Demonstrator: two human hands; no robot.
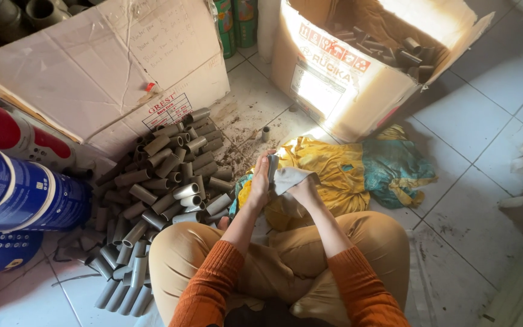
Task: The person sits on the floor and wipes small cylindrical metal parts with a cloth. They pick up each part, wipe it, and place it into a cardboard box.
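Head view: the left hand [260, 181] is gripping a short grey pipe piece [272, 167], held upright above the lap, while the right hand [305, 191] is pressing a pale cloth [290, 177] against it, fingers closed. Just left, a heap of grey pipe pieces [158, 194] is sprawling across the tiled floor [479, 121]; a yellow rag [328, 175] is lying beyond.
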